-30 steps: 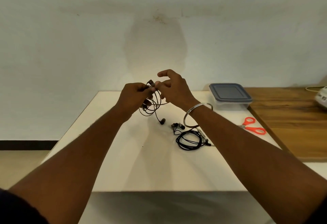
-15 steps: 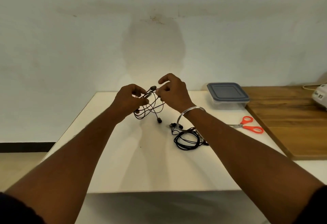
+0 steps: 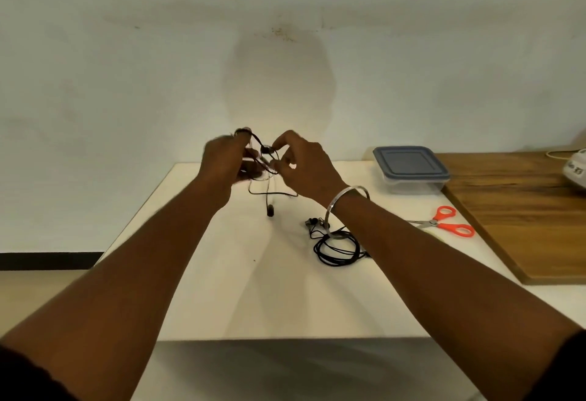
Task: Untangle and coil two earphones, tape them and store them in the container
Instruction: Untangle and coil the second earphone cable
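Above the far part of the white table (image 3: 222, 289), my left hand (image 3: 223, 166) and my right hand (image 3: 304, 166) both grip a tangled black earphone (image 3: 269, 191). Its cable loops between my fingers, and one earbud hangs down just over the tabletop. My left hand is blurred by motion. A second black earphone (image 3: 337, 248) lies coiled on the table under my right wrist, partly hidden by a metal bangle. The clear container with a grey lid (image 3: 410, 167) stands shut at the back right of the table.
Orange-handled scissors (image 3: 444, 221) lie on the table right of the coiled earphone. A wooden board (image 3: 523, 210) covers the right side, with a white object (image 3: 577, 170) at its far edge. A pale wall rises behind the table.
My hands have drawn a little apart and the earphone loops have spread wider. The dangling earbud now hangs lower, and my left hand has lifted a cable loop higher.
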